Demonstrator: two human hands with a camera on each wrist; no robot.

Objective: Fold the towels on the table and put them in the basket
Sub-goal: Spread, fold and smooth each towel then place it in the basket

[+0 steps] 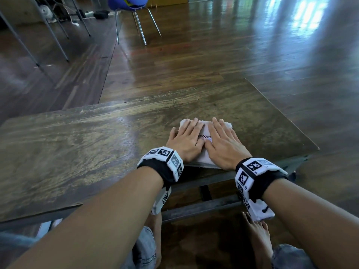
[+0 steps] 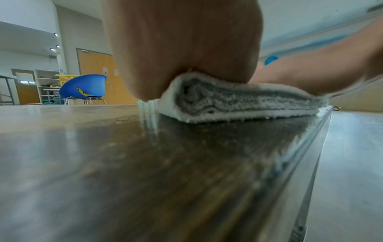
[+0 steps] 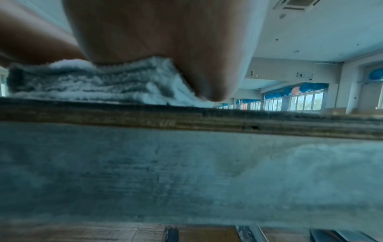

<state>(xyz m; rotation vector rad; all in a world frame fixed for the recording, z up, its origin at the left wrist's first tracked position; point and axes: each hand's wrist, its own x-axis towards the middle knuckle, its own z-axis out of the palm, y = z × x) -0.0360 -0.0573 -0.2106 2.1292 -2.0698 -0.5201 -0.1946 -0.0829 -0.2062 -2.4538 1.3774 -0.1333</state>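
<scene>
White terry cloth, folded into a thick layered pad, is mostly hidden in the head view under both hands; only the towel (image 1: pixel 204 135) edges and a short checked band between the thumbs show. Left hand (image 1: pixel 185 140) and right hand (image 1: pixel 225 144) lie flat with straight fingers side by side, palms pressing down on it, gripping nothing. It sits at about 4 o'clock on the worn, glossy wooden worktop (image 1: pixel 77 144), right at the near edge. Both wrist views are half blocked by blurred palm. A blue shell chair (image 2: pixel 85 88) stands at 12 o'clock, cut off at the top of the head view.
</scene>
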